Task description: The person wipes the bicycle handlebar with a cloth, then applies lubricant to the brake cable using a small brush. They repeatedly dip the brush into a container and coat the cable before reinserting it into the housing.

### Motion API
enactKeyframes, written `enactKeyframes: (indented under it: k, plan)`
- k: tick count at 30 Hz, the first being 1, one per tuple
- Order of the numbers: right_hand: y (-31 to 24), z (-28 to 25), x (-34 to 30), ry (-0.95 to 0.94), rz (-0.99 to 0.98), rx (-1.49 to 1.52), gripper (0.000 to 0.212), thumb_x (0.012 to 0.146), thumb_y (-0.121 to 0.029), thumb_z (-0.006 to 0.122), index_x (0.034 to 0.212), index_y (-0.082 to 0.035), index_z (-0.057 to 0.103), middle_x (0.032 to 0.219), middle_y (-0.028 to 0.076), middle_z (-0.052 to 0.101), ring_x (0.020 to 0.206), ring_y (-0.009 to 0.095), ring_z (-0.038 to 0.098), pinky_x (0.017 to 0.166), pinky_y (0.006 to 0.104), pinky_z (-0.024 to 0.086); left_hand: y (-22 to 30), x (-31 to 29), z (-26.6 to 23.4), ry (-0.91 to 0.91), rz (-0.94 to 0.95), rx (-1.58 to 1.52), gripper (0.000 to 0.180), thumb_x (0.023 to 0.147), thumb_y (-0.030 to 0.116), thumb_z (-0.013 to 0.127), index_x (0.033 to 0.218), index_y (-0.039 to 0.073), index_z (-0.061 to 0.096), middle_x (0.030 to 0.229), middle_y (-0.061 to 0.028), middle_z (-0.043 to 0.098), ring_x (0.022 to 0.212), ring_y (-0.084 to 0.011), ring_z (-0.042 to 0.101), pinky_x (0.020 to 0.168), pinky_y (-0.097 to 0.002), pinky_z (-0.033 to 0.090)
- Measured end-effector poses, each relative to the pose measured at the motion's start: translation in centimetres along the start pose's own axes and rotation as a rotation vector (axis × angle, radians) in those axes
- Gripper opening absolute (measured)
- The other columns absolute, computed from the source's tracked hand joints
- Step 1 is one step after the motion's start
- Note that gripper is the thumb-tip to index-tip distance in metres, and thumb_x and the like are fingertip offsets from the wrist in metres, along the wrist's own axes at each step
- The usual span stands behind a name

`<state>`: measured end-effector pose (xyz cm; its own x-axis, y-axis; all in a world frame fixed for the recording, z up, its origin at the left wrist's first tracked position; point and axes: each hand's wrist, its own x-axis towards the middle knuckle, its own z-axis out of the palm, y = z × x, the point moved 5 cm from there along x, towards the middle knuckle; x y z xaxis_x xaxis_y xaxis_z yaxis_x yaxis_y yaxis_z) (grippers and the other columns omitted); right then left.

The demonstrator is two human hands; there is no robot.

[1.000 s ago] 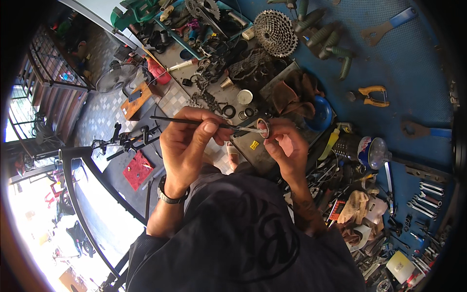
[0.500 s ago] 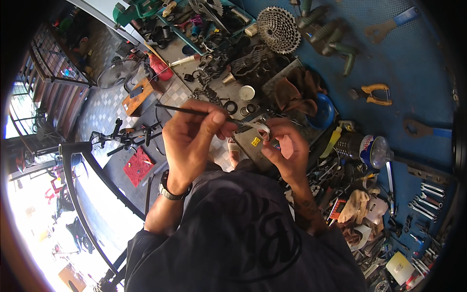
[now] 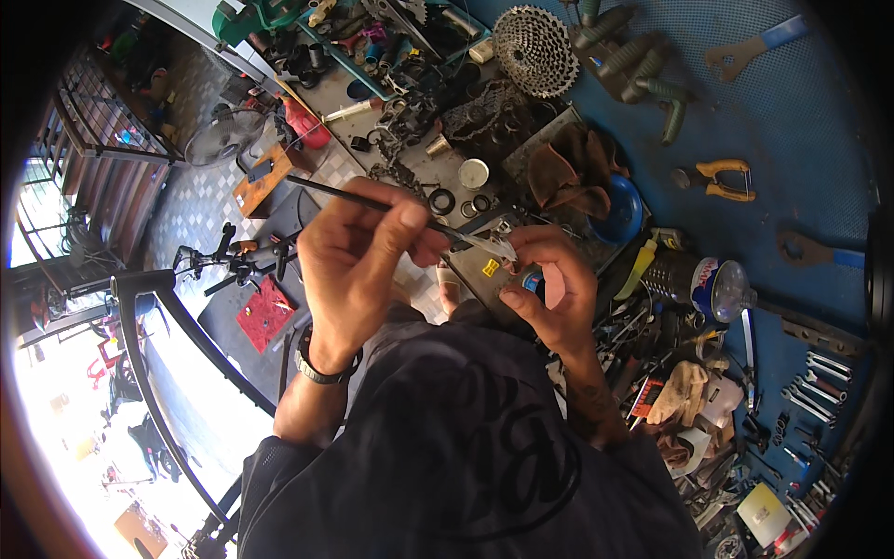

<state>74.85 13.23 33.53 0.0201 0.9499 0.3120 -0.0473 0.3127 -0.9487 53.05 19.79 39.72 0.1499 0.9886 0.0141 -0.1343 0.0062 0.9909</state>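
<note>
My left hand [image 3: 354,270] is closed in a pinch around a thin brush with a black handle [image 3: 346,195] and pale bristles. The handle slants up to the left, and the bristle end points down to the right at my right hand [image 3: 563,303]. Curled thumb and fingers of that hand grip a small part [image 3: 510,265], too covered to name. The bristles overlap it, seemingly touching. A round blue-rimmed thing [image 3: 533,281] shows between the right thumb and fingers; whether it is held or lies behind cannot be told. A small yellow piece [image 3: 490,268] lies on the bench beyond.
A greasy bench carries a chain [image 3: 396,140], black rings [image 3: 441,200], a round tin [image 3: 473,173] and a blue bowl [image 3: 616,212] beside brown rags. A sprocket cassette [image 3: 535,51] and pliers [image 3: 724,180] are on the blue board. A bike frame [image 3: 142,279] stands at left.
My left hand has shifted slightly left, and the brush handle now slopes more steeply. The right thumb has moved a little lower, uncovering the blue-rimmed round thing between the fingers.
</note>
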Motion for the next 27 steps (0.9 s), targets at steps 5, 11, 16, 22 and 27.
enactKeyframes:
  k: [5,11,16,22,27]
  plan:
    - [0.0,0.2,-0.3,-0.054,0.019,0.058,0.04,0.088,-0.016,0.085,0.117,0.003,0.065,0.127,0.016,0.063,0.108,0.02,0.062,0.097,0.0372,0.05,-0.8,0.7,-0.6,0.045,-0.02,0.09,0.02,0.108,0.013,0.07,0.11,-0.007,0.066,0.089,-0.0167,0.079,0.075,-0.0133,0.073,0.071,-0.0262,0.058]
    - [0.7,0.3,-0.5,0.001,0.205,0.331,0.056,0.095,-0.037,0.08,0.128,0.005,0.062,0.128,0.016,0.065,0.106,0.02,0.062,0.09,0.039,0.05,-0.6,0.1,-0.6,0.075,0.023,-0.027,0.017,0.107,0.008,0.07,0.111,-0.008,0.066,0.092,-0.0162,0.078,0.078,-0.0165,0.076,0.073,-0.0277,0.06]
    - [0.9,0.6,-0.6,-0.054,0.244,0.507,0.066,0.097,-0.048,0.077,0.136,0.003,0.059,0.131,0.015,0.066,0.109,0.022,0.062,0.085,0.0385,0.049,-0.5,-0.9,0.2,0.065,0.103,-0.047,0.013,0.106,0.003,0.07,0.112,-0.008,0.065,0.098,-0.0148,0.076,0.086,-0.0199,0.079,0.078,-0.0296,0.064]
    - [1.5,0.8,-0.7,-0.038,0.25,0.606,0.066,0.098,-0.046,0.076,0.14,0.001,0.056,0.134,0.015,0.066,0.109,0.023,0.063,0.085,0.0393,0.051,0.0,-1.4,0.2,0.043,0.215,-0.115,0.011,0.104,0.001,0.071,0.111,-0.008,0.067,0.099,-0.0152,0.077,0.087,-0.0201,0.079,0.078,-0.0298,0.064]
    - [1.7,0.9,-0.9,-0.029,0.266,0.692,0.063,0.098,-0.04,0.077,0.14,0.003,0.056,0.131,0.014,0.066,0.103,0.022,0.063,0.086,0.0406,0.055,0.2,-1.6,0.2,0.036,0.283,0.136,0.007,0.103,-0.004,0.07,0.109,-0.007,0.068,0.099,-0.016,0.078,0.089,-0.0221,0.08,0.077,-0.0294,0.064]
